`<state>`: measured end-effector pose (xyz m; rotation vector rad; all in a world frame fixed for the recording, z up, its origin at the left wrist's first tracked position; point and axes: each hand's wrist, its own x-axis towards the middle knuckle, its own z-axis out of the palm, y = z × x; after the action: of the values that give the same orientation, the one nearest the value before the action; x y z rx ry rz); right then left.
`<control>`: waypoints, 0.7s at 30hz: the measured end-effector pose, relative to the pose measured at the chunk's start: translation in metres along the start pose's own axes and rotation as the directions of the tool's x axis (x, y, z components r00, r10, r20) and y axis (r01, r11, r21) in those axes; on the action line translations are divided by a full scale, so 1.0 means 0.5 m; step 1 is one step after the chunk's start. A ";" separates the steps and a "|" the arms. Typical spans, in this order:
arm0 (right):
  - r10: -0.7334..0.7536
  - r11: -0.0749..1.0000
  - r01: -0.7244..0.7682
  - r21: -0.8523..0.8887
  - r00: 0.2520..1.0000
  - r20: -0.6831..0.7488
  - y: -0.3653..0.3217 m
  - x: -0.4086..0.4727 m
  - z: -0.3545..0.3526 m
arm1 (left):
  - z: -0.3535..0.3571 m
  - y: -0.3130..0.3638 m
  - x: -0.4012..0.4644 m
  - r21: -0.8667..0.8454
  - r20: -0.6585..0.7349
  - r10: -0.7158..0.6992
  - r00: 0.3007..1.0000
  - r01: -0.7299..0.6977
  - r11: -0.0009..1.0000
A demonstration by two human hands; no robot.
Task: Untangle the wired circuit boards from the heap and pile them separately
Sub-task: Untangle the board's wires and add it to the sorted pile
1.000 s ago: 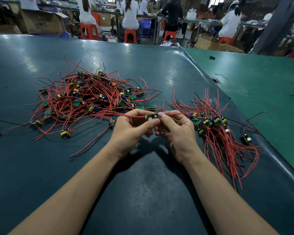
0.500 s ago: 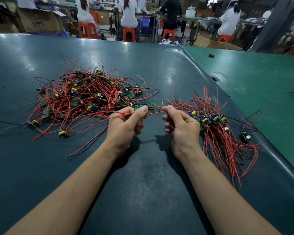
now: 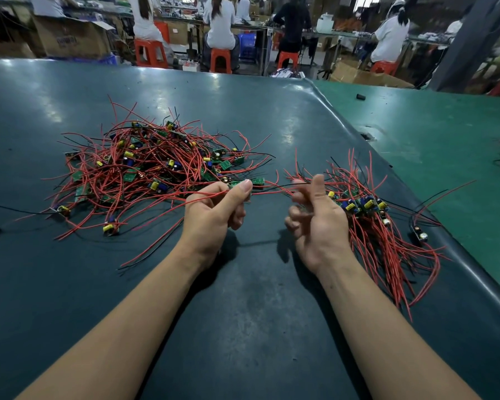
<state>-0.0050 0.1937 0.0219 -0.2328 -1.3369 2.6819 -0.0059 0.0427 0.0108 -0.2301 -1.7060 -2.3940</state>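
Mid-untangling: left hand [image 3: 214, 215] pinches red wires of a small green circuit board [image 3: 244, 183] beside the tangled red-wired heap [image 3: 145, 168]; right hand [image 3: 315, 220], fingers loosely curled, holds nothing near the sorted pile [image 3: 373, 220]; next, pull free, carry right

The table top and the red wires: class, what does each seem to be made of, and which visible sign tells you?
Table top: probably a rubber or vinyl mat, dark teal with a semi-gloss finish; it shows soft light reflections and a rolled edge. Red wires: likely metal cores in smooth plastic insulation; they bend in loose springy curves, though no bare core is visible.
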 end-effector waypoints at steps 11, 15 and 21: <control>-0.040 0.985 0.052 -0.166 0.997 0.073 0.015 -0.013 0.010 | 0.003 -0.007 -0.001 0.105 0.024 0.022 0.999 -0.025 0.994; -0.151 0.985 0.141 -0.103 0.984 -0.092 -0.001 0.006 -0.006 | -0.003 0.000 0.006 0.014 -0.030 0.030 0.999 -0.029 0.999; -0.392 0.893 0.338 -0.296 0.908 -0.146 0.006 0.015 -0.014 | -0.001 0.008 -0.001 0.026 -0.140 0.106 0.985 -0.103 0.994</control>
<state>-0.0112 0.1988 0.0147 -0.2436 -1.4989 2.1086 -0.0047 0.0407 0.0142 -0.1405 -1.6113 -2.2611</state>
